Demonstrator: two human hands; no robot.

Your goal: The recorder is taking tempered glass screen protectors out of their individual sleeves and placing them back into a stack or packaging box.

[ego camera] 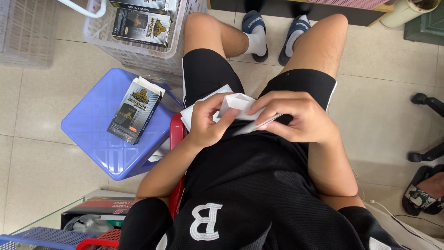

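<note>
I sit on a red stool (176,134) and look down at my lap. My left hand (208,122) and my right hand (296,115) meet over my black shorts and both grip a white paper sleeve (237,103) with its flap folded open. A thin flat grey sheet (254,126) sticks out of the sleeve under my right fingers. On a blue plastic stool (99,139) to my left lies a dark flat retail box (134,111) with its top flap open.
A white plastic basket (138,48) holding more dark boxes stands on the tiled floor ahead left. A second basket (25,32) is at the far left. Chair castors (428,99) and a sandalled foot (423,192) are at the right. Cartons and baskets sit at bottom left.
</note>
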